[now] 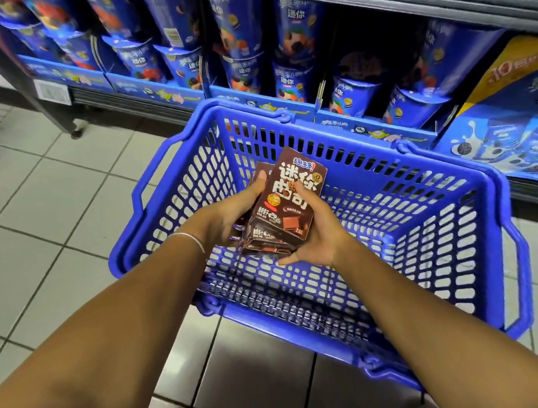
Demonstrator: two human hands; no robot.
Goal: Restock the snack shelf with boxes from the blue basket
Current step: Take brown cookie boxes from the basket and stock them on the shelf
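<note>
A blue plastic basket (393, 165) stands on the tiled floor in front of the snack shelf (155, 92). Above its inside I hold a small stack of brown snack boxes (289, 201) with white lettering. My left hand (227, 214) grips the stack from the left, fingers reaching up its side. From the right and below, my right hand (320, 231) holds the boxes, thumb on the top box's face. A thin bracelet circles my left wrist. The basket's mesh floor shows bare around the hands.
The low shelf holds rows of blue cookie cups (239, 49) and larger blue boxes (522, 119) at right. A price tag (51, 92) hangs on the shelf edge. A shelf leg on a caster (76, 132) stands on the grey floor tiles (37, 215).
</note>
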